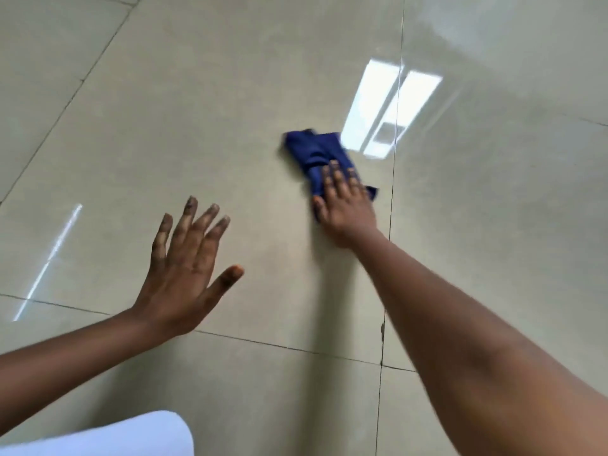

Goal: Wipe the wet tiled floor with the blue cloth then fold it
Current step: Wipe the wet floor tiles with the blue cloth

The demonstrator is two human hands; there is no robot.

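Note:
A bunched blue cloth lies on the glossy beige tiled floor, a little right of centre. My right hand presses flat on the cloth's near end, fingers spread over it. The cloth's far end sticks out beyond my fingertips and looks blurred. My left hand hovers above the floor to the left, fingers spread, holding nothing. Its fingertips look smudged dark.
Dark grout lines cross the floor, one running top to bottom just right of the cloth. A bright window reflection shines on the tile beyond the cloth. White fabric shows at the bottom left edge.

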